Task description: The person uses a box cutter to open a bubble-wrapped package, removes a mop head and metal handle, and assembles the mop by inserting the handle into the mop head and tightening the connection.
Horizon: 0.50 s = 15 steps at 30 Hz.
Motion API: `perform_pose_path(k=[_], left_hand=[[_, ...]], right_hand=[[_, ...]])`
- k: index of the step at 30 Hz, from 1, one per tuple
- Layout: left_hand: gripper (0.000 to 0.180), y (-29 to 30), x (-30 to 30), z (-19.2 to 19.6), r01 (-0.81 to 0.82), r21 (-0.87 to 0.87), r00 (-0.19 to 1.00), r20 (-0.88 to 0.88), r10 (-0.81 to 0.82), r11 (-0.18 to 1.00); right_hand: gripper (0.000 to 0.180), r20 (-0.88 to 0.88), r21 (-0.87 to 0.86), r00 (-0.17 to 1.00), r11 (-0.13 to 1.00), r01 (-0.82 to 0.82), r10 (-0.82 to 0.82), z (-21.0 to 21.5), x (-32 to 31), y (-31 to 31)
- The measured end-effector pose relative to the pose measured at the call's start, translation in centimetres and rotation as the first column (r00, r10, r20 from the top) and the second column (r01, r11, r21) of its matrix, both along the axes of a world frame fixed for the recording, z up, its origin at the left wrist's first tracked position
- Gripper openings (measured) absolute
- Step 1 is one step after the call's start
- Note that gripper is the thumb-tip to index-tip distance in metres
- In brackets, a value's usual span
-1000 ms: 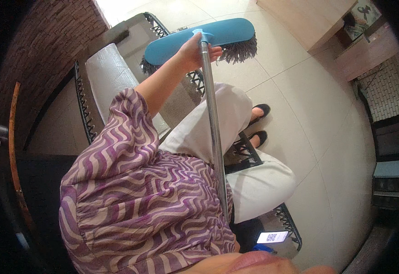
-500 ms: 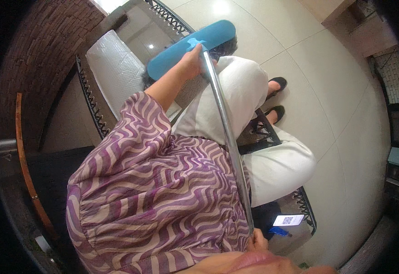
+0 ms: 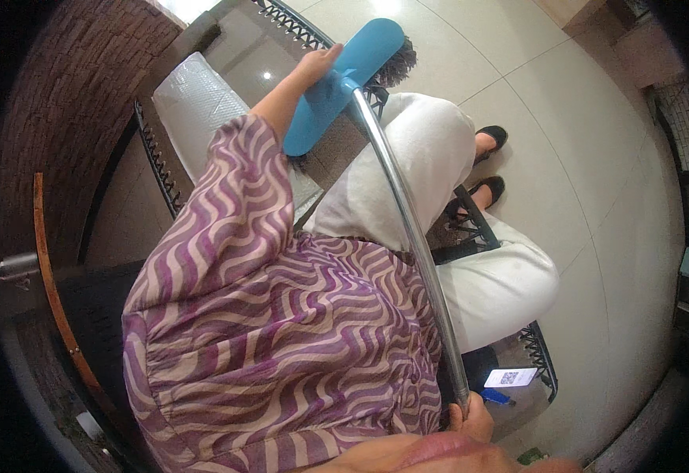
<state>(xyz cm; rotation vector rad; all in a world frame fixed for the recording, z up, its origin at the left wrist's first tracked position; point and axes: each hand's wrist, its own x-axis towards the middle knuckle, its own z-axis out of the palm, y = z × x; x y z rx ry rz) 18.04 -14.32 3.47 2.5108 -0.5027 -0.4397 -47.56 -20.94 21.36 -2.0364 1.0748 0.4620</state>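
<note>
Blue head (image 3: 363, 57) sits joined to the steel pole (image 3: 410, 213); tightness can't be told. Left hand (image 3: 313, 67) touches the head's edge, grip hidden; right hand (image 3: 474, 418) pinches the pole's end.

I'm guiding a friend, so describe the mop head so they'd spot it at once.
Find the white trousers, then follow the shiny metal pole across them to its upper end. There is the mop head, a long rounded board with grey fringe. Its solid blue sets it apart from the white bubble wrap to its left.
</note>
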Motion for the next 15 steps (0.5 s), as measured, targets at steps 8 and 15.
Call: perform_pose_path(k=[8, 15], left_hand=[[0.056, -1.7, -1.2, -0.4, 0.216, 0.028, 0.949, 0.227, -0.217, 0.976], [0.052, -1.3, -1.6, -0.2, 0.205, 0.008, 0.951, 0.236, -0.201, 0.979]], right_hand=[[0.04, -0.186, -0.246, 0.967, 0.944, -0.22, 0.177, 0.4, -1.3, 0.5], [0.035, -0.273, 0.009, 0.943, 0.981, -0.196, 0.191, 0.9, 0.9, 0.0]])
